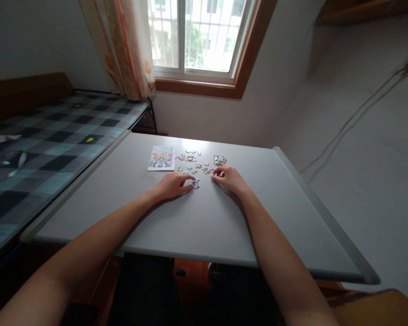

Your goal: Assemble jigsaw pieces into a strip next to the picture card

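Both of my hands rest on a grey table (204, 222). My left hand (172, 184) lies palm down, fingers curled, with its fingertips pinching a small joined cluster of puzzle pieces (195, 184). My right hand (227, 176) is a little to the right, fingers bent, its fingertips on a loose puzzle piece (211, 172). Several loose puzzle pieces (190, 158) are scattered just beyond the hands. A small heap of pieces (219, 160) sits to their right. A colourful picture card (161, 158) lies flat to the left of the pieces.
A bed with a checked blue and black cover (51, 140) runs along the table's left edge. A window (199, 36) with an orange curtain (122, 50) is behind the table. White wall and a cable (353, 117) are on the right.
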A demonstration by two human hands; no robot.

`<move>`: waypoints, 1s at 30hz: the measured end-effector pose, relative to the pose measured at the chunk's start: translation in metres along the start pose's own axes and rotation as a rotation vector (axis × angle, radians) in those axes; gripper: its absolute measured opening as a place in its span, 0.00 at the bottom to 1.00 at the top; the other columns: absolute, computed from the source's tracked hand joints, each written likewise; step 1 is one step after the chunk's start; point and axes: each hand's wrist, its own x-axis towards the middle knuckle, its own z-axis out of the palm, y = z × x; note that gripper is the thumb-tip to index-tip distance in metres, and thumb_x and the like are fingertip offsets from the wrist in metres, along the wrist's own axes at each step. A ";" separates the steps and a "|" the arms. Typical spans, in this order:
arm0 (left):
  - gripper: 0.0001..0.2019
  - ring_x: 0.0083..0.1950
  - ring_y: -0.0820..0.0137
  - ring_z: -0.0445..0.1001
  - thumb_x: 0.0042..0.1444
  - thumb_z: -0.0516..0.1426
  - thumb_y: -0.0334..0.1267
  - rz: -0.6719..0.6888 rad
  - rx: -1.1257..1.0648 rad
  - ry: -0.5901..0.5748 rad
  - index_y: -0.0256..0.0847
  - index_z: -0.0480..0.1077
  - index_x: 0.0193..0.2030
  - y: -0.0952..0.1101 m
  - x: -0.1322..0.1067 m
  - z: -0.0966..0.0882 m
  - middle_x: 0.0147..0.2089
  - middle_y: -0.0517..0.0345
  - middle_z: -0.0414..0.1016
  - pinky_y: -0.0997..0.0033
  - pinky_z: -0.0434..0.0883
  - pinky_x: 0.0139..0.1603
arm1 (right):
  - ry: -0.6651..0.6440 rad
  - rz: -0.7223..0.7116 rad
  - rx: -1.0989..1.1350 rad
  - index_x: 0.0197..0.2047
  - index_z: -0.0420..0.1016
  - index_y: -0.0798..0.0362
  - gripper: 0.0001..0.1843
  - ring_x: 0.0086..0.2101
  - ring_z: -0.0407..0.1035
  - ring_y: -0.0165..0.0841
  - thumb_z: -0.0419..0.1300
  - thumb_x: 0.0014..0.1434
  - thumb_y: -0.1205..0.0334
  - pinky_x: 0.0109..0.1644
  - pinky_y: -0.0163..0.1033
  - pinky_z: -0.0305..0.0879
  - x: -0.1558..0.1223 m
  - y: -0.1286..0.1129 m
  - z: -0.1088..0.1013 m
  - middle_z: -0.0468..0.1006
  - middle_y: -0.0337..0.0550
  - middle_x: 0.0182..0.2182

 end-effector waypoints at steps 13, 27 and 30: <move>0.18 0.26 0.73 0.66 0.59 0.54 0.50 -0.056 0.032 -0.019 0.49 0.75 0.52 0.003 0.000 0.000 0.25 0.62 0.71 0.74 0.54 0.29 | -0.010 0.017 -0.015 0.35 0.80 0.53 0.06 0.31 0.68 0.30 0.63 0.54 0.61 0.38 0.34 0.62 0.001 0.002 -0.001 0.77 0.43 0.35; 0.18 0.25 0.73 0.65 0.59 0.53 0.49 -0.052 0.024 -0.012 0.49 0.75 0.51 0.003 0.000 0.000 0.25 0.62 0.71 0.74 0.54 0.28 | -0.017 0.016 -0.016 0.35 0.80 0.53 0.07 0.32 0.68 0.30 0.63 0.54 0.62 0.39 0.34 0.62 0.000 0.000 -0.003 0.77 0.43 0.35; 0.18 0.26 0.73 0.65 0.59 0.53 0.49 -0.052 0.021 -0.018 0.49 0.75 0.51 0.002 0.001 0.000 0.25 0.62 0.71 0.74 0.54 0.29 | -0.013 0.013 -0.019 0.35 0.80 0.53 0.06 0.32 0.68 0.30 0.63 0.54 0.61 0.38 0.34 0.63 0.001 0.001 -0.003 0.77 0.43 0.35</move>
